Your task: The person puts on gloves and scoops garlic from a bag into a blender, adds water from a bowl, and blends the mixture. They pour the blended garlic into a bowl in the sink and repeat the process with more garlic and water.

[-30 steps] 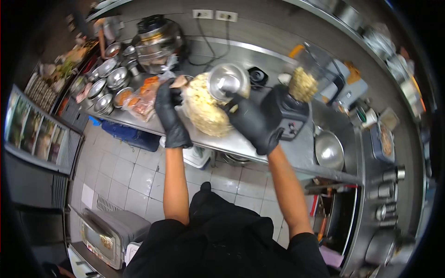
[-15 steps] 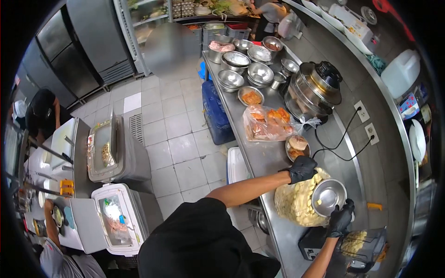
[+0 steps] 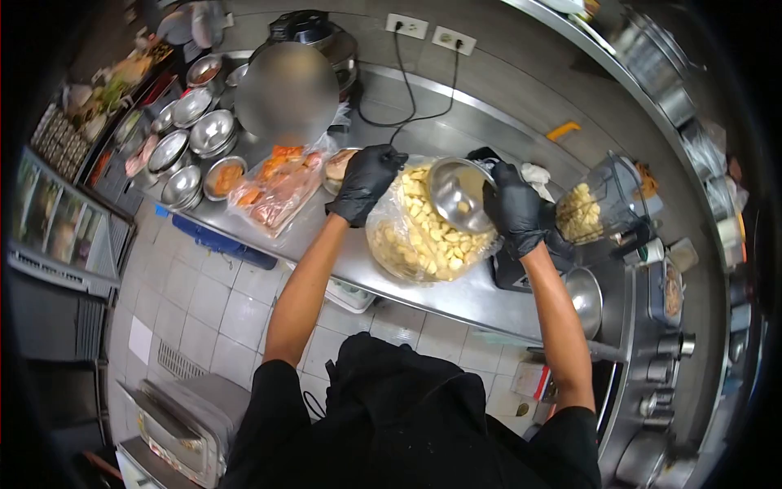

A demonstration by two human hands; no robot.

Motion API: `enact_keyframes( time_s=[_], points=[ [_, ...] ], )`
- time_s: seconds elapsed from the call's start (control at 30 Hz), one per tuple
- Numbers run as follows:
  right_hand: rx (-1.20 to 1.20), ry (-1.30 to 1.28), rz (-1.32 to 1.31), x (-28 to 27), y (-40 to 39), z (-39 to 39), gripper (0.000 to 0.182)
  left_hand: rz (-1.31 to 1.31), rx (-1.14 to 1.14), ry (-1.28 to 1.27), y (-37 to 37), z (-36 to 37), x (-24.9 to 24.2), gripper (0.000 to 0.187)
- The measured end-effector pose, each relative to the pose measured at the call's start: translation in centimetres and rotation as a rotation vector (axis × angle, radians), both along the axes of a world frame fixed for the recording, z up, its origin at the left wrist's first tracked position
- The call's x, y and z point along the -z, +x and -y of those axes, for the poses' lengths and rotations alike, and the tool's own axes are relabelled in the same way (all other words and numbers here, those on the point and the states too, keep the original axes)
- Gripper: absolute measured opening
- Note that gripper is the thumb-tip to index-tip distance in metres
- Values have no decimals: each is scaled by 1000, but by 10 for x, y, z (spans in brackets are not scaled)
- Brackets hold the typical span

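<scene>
A clear plastic bag (image 3: 389,244) full of pale, peeled cloves that look like garlic (image 3: 436,248) stands on the steel counter in front of me. My left hand (image 3: 371,183), in a black glove, is closed on the bag's upper left edge. In my black-gloved right hand (image 3: 518,210) is the rim of a metal bowl (image 3: 456,191). The bowl is tilted over the bag's mouth, with a little pale stuff inside it. Right of that hand, a clear blender jar (image 3: 607,200) holds more cloves. The black blender base (image 3: 513,273) is partly hidden behind my right wrist.
Left on the counter (image 3: 326,244) lies a bag of orange-red marinated meat (image 3: 277,183), beside several metal bowls (image 3: 213,132). A cord (image 3: 411,98) runs from the wall outlets. An orange-handled tool (image 3: 564,130) lies by the wall. A large bowl (image 3: 583,301) stands at the right.
My view has swung right to face the counter. The left hand stays at the bag's edge and the right hand still holds the bowl over the bag.
</scene>
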State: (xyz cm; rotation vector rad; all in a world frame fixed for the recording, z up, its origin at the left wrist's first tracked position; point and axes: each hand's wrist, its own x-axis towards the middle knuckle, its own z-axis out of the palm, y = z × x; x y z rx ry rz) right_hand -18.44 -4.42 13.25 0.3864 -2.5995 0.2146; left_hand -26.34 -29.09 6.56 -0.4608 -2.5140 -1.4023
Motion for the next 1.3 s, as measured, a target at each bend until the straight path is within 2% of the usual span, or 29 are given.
enact_keyframes(
  time_s=[0.07,0.13,0.2,0.27,0.3,0.33,0.37,0.4,0.43,0.47,0.5,0.53,0.6,0.67,0.7,0.73,0.8,0.83,0.87,0.93,0.97,1.0,1.07,1.1,1.13,1.2,1.23,1.27,1.3],
  points=[
    [157,33,124,20,-3,3,31,-75,88,270,-3,-2,18,20],
    [59,11,-21,64,-5,-8,42,-5,154,501,-4,-3,35,21],
    [142,-35,245,42,11,-5,55,-30,174,522,12,3,36,22],
    [140,-112,316,27,16,-13,57,214,-25,998,31,7,51,32],
    [96,-204,393,29,14,-8,60,222,-34,989,46,8,62,32],
    [-106,-224,133,53,5,-22,67,12,-231,993,62,1,76,38],
    [-1,-123,133,48,10,-17,71,-207,-428,976,77,-4,91,44],
    [103,-18,126,35,15,-9,74,-92,-439,883,88,-9,110,51],
    [191,-68,336,25,14,-4,79,-6,-411,1016,96,-28,121,54],
    [163,-60,261,38,10,-5,80,-59,-370,851,96,-39,140,58],
    [86,-92,180,66,4,-4,79,-30,-338,842,94,-52,146,61],
    [15,-128,91,86,-2,-3,79,-111,-292,994,96,-75,133,55],
    [66,-303,244,86,-3,27,75,-214,-370,725,91,-84,90,54],
    [-117,-292,77,87,-3,26,77,-228,-390,612,85,-85,82,52],
    [-112,-385,115,74,9,25,74,-254,-409,495,87,-84,75,48],
    [-6,-551,318,71,23,18,72,-286,-392,515,88,-82,74,49],
    [-58,-629,303,93,23,9,73,-276,-366,600,87,-86,76,53],
    [-63,-816,297,108,10,22,75,-289,-377,618,79,-92,72,53],
    [-21,-470,38,131,-8,28,76,-253,-365,563,79,-95,72,56],
    [269,-678,408,112,-10,58,76,-196,-343,498,78,-96,69,62],
    [249,-901,495,98,-3,61,72,-180,-357,465,75,-95,65,62],
    [184,-1066,533,105,1,54,56,-158,-370,429,76,-94,63,62],
    [228,-1208,738,97,6,33,50,-164,-352,421,80,-91,64,55],
    [293,-1123,627,99,-1,38,39,-162,-330,413,78,-92,64,48],
    [292,-1123,621,99,-2,34,39,-166,-328,415,76,-93,65,48],
    [470,-1289,847,92,1,27,27,-192,-289,568,73,-90,70,36],
    [403,-1320,781,108,-5,20,20,-141,-276,757,66,-84,71,30],
    [404,-1328,780,111,-3,10,20,-138,-312,750,65,-78,74,28],
    [360,-1510,793,97,2,8,20,-175,-336,732,60,-70,72,29]
  ],
)
